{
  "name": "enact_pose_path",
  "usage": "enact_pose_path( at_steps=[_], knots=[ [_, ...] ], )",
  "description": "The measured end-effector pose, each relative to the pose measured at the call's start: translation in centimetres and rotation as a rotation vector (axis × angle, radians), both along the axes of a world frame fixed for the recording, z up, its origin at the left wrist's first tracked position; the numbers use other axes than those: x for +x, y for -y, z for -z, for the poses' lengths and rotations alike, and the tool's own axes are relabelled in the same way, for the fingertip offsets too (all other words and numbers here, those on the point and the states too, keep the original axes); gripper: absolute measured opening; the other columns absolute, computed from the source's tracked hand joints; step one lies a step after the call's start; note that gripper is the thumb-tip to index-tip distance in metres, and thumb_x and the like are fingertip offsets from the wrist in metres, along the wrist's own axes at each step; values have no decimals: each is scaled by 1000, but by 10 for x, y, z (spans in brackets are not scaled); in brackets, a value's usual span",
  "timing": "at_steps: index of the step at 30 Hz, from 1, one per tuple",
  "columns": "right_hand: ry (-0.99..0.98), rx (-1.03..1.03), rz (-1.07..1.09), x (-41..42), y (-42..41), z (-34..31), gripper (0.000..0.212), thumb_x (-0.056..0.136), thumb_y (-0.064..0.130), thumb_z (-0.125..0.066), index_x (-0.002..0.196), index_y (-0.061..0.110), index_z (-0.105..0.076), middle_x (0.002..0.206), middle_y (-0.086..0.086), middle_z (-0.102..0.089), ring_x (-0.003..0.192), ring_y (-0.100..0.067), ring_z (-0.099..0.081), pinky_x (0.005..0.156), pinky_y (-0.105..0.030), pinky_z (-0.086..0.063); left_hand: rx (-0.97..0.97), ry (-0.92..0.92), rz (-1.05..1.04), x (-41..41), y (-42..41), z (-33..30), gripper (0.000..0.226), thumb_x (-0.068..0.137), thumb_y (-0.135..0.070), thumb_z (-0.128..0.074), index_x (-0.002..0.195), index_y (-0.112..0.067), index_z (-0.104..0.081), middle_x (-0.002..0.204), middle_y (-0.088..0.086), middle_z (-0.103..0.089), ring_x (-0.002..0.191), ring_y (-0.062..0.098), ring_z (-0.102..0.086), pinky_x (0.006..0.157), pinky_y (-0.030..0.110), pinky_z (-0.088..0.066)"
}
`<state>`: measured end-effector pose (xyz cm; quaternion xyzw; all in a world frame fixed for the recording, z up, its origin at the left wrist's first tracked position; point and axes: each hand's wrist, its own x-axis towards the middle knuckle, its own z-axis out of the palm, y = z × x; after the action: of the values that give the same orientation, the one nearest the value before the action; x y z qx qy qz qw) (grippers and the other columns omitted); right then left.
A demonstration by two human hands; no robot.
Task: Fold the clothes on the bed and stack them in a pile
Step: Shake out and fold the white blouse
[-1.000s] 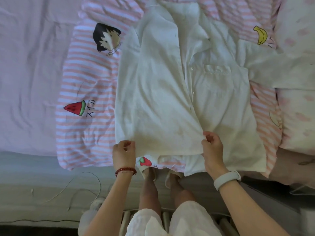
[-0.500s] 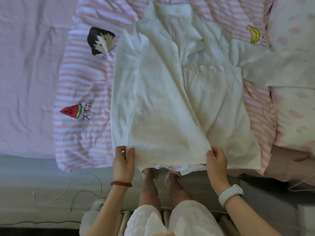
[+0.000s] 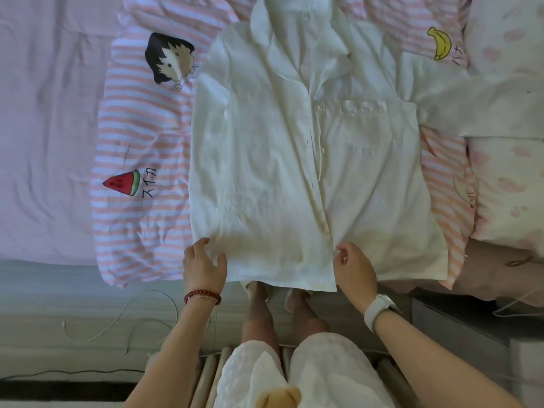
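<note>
Shirt (image 3: pixel 294 172) lay front-up on the striped quilt (image 3: pixel 138 142) across the bed (image 3: pixel 44 113), collar at the far side and hem at the near edge, so its long axis ran straight away from the person standing at the bedside. Both hands were at the hem. The left hand (image 3: pixel 203 267) rested at the near left corner, fingers loosely spread and only lightly bent against the cloth, thumb touching the edge; it seemed to press or smooth rather than grip. The right hand (image 3: pixel 354 267) sat just right of the button placket, fingers curled at the hem; whether it pinched the fabric or merely touched it could not be told. The left front panel overhung the bed edge a little between the hands. One sleeve (image 3: pixel 482 107) stretched out to the right over a pillow (image 3: pixel 509 201), well away from either hand, while the left sleeve appeared already tucked along the body. Judging by the layout, the garment was flattened and the folding had barely begun; the right hand stood nearer the loose sleeve and the right side seam, so a fold inward across the shirt's width would probably start from that side. No pile of folded clothes was in view.
</note>
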<state>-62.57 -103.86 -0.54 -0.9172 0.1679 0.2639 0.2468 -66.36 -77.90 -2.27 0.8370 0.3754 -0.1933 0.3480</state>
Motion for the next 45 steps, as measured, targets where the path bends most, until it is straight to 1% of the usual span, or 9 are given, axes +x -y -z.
enact_pose_path(
  at_steps=[6, 19, 26, 29, 31, 33, 39, 41, 45],
  knots=[
    [168, 221, -9, 81, -36, -4, 23, 95, 11, -43, 114, 8, -57, 109, -4, -58, 95, -18, -55, 78, -21, -36, 52, 151, 112, 67, -1, -12, 39, 89, -15, -54, 127, -8, -48, 132, 14, -42, 123, 31, -39, 99, 47, -36],
    [413, 245, -190, 302, -93, -21, 27, 95, 9, -42, 118, 5, -57, 114, -12, -59, 99, -26, -57, 80, -26, -41, 147, 315, 273, 280, -29, -22, 37, 92, -23, -50, 127, -11, -49, 136, 11, -43, 121, 31, -40, 97, 46, -38],
    [234, 95, -352, 397, -133, 23, 21, 95, 27, -45, 96, 8, -53, 98, -12, -51, 92, -27, -48, 76, -34, -42, 210, 216, 169, 369, -48, 17, 61, 89, -47, -49, 141, -18, -34, 150, 5, -27, 138, 26, -22, 110, 46, -17],
    [195, 11, -412, 415, -139, 31, 26, 94, 28, -44, 72, 15, -43, 81, -3, -48, 76, -25, -46, 63, -29, -35, 269, 127, 105, 390, -58, 29, 59, 86, -49, -52, 135, -16, -42, 136, 9, -45, 124, 29, -39, 102, 42, -25],
    [382, 26, -368, 423, -135, 27, 26, 95, 27, -44, 72, 14, -44, 73, 0, -47, 67, -24, -43, 56, -28, -28, 192, 269, -8, 398, -65, 33, 31, 87, -32, -55, 109, -9, -59, 97, 12, -61, 89, 29, -52, 73, 34, -37],
    [604, 54, -276, 431, -127, 22, 24, 95, 27, -45, 77, 12, -49, 70, 0, -48, 62, -22, -43, 50, -28, -23, 157, 395, -91, 402, -71, 36, 20, 86, -25, -54, 88, -7, -62, 75, 8, -55, 71, 27, -48, 62, 31, -35],
    [295, -125, -378, 442, -104, 25, 31, 96, 28, -43, 122, 12, -51, 118, -10, -55, 105, -30, -52, 78, -37, -43, 84, 222, -111, 409, -71, 29, 43, 84, -43, -49, 113, -12, -57, 92, 4, -58, 82, 21, -48, 76, 32, -41],
    [476, -134, -427, 429, -104, 19, 34, 94, 19, -45, 126, 11, -49, 121, -12, -51, 108, -32, -49, 82, -40, -40, 27, 258, -90, 400, -76, 21, 41, 90, -37, -51, 119, -8, -55, 101, 5, -59, 86, 20, -50, 75, 31, -40],
    [798, 177, -637, 367, -128, 2, 31, 83, 6, -47, 109, 5, -63, 102, -13, -62, 88, -33, -59, 74, -40, -44, -88, 190, -47, 342, -90, 7, 34, 92, -23, -54, 120, -4, -57, 97, 5, -59, 87, 22, -55, 79, 34, -45]
  ],
)
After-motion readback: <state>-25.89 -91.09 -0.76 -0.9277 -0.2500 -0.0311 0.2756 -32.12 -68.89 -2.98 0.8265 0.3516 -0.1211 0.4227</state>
